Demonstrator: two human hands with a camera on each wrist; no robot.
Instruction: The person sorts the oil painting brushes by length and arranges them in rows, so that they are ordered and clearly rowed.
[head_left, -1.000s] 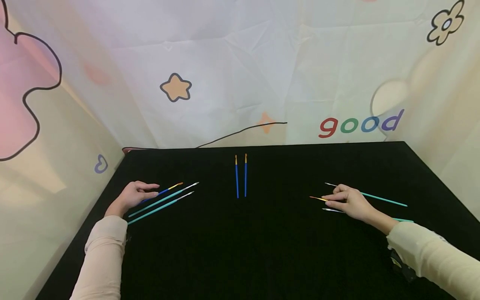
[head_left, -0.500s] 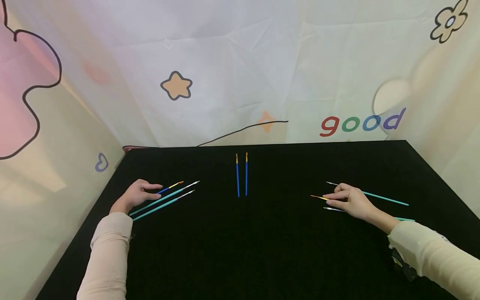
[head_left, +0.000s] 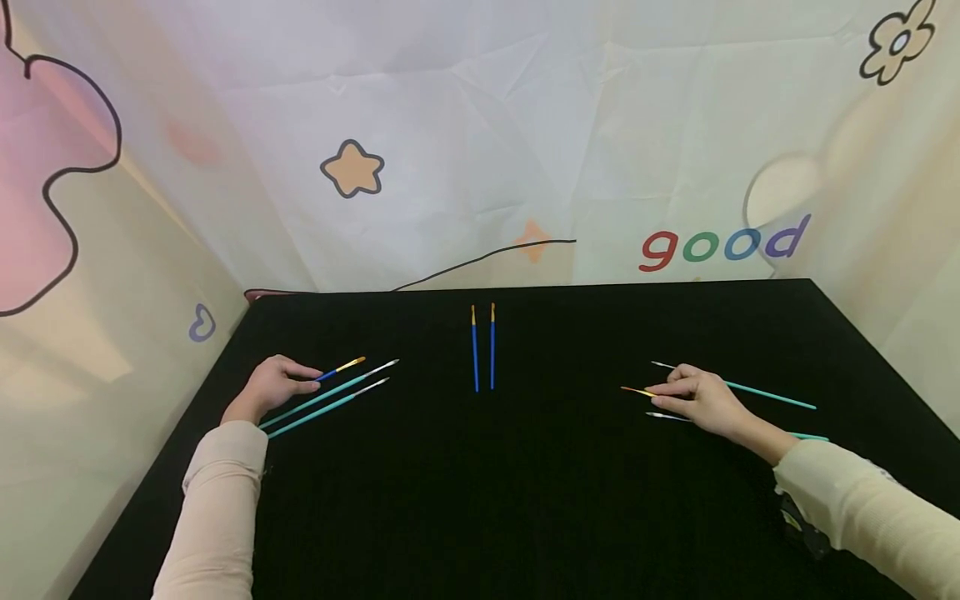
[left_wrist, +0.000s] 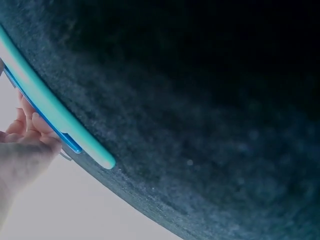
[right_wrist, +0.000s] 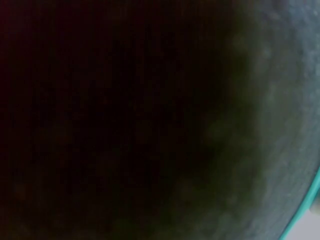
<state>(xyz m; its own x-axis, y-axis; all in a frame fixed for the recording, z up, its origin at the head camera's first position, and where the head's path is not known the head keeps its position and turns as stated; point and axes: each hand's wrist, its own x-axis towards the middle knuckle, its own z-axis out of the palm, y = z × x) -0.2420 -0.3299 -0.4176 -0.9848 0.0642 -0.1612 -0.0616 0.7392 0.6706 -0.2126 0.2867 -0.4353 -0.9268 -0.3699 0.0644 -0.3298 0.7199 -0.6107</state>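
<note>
- Pale cloth (head_left: 465, 108) with a star (head_left: 352, 169), a flower (head_left: 897, 43) and the coloured word "good" (head_left: 723, 244) hangs round a black table (head_left: 517, 492); only the head view shows these prints.
- On the left side of the table, the left hand (head_left: 273, 387) pinches a blue brush (head_left: 340, 370) between thumb and fingers, its orange tip pointing away from the hand.
- Just beside that hand lie two green brushes (head_left: 327, 409), slanted, their pale tips toward the far side.
- From the left wrist, the rounded ends of the blue handle and of one green handle show close up; the hand hides the blue end from the head view.
- On the right side, the right hand (head_left: 701, 402) pinches a yellow-necked brush (head_left: 638, 391), whose handle is hidden from above.
- One green brush (head_left: 772, 396) passes beyond this hand, another (head_left: 810, 437) nearer the sleeve (head_left: 862, 492).
- From the right wrist, only dark table and a strip of green handle are clear; that grip cannot be judged there.
- Between the hands, well apart from both, two blue brushes (head_left: 492, 354) lie side by side, seen only from the head.
</note>
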